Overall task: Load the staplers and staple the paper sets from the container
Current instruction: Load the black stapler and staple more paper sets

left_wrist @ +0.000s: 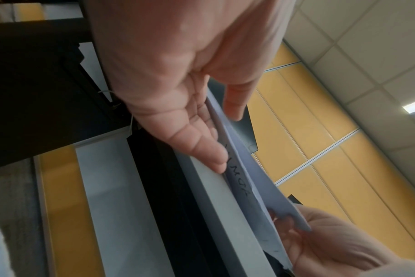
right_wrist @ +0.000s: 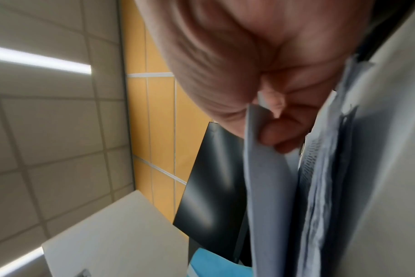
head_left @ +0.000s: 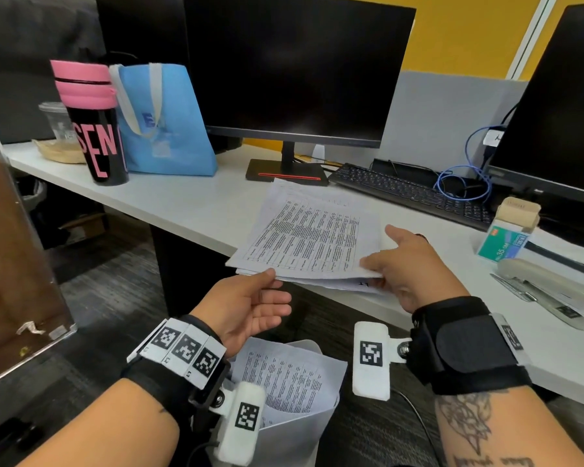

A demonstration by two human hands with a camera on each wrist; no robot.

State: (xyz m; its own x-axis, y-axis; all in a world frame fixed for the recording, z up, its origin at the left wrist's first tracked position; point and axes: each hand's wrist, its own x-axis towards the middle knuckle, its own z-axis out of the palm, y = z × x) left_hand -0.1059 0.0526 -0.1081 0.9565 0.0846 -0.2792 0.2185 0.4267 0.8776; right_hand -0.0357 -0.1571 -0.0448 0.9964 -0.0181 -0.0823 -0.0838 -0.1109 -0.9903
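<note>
Two bare hands held a sheaf of white printed paper sheets [head_left: 309,237] at the near edge of the pale grey surface [head_left: 189,200], directly in front of the black monitor [head_left: 294,62] on its stand. Left hand [head_left: 246,305] lay palm up under the sheaf's near-left corner, its fingers [left_wrist: 209,150] nearly straight beneath the sheets and its thumb on top, pinching that corner. Right hand [head_left: 415,267] gripped the near-right corner, thumb over the top sheet and fingers [right_wrist: 280,135] curled between the layers, index finger pointing away. Part of the sheaf overhung the surface's edge. To the right of the monitor lay a black keyboard [head_left: 415,193]; further right from it stood a green staple box [head_left: 503,244], and just in front of that box lay an opened beige stapler [head_left: 550,288]. Left of the monitor stood a light blue fabric bag [head_left: 169,129] and a black tumbler with pink lid [head_left: 91,123]. Below the hands, off the surface, a white container [head_left: 294,433] held more printed sheets [head_left: 284,379].
</note>
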